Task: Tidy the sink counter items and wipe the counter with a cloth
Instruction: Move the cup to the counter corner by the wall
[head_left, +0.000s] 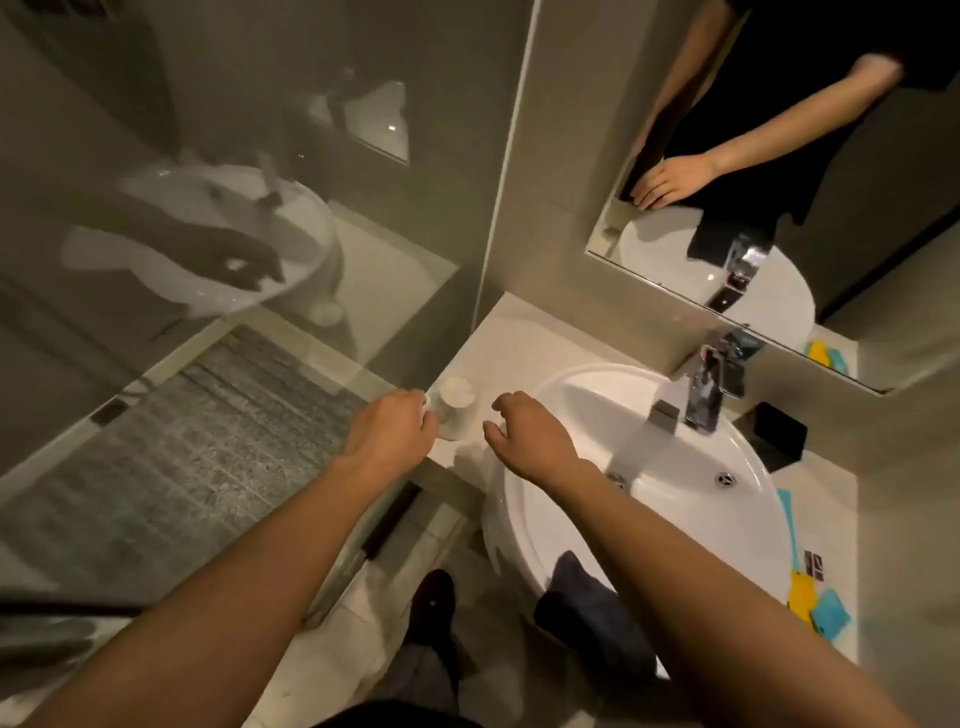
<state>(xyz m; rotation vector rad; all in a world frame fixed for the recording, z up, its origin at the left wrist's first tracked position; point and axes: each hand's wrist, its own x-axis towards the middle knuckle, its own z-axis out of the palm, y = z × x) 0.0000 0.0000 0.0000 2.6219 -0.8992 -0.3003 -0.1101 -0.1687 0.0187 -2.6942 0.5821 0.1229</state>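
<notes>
A white cup-like container (456, 402) stands on the pale counter (511, 338), left of the round white sink (753, 467). My left hand (389, 431) touches its left side, fingers curled against it. My right hand (524, 431) hovers just right of it with fingers apart, holding nothing. A dark cloth (582, 597) hangs over the sink's front rim. Yellow and blue cloths (815, 603) lie on the counter at the right.
A chrome tap (701, 389) stands behind the sink, a black box (779, 431) to its right. A mirror (779, 156) covers the wall above. A glass shower screen (234, 260) borders the counter's left edge.
</notes>
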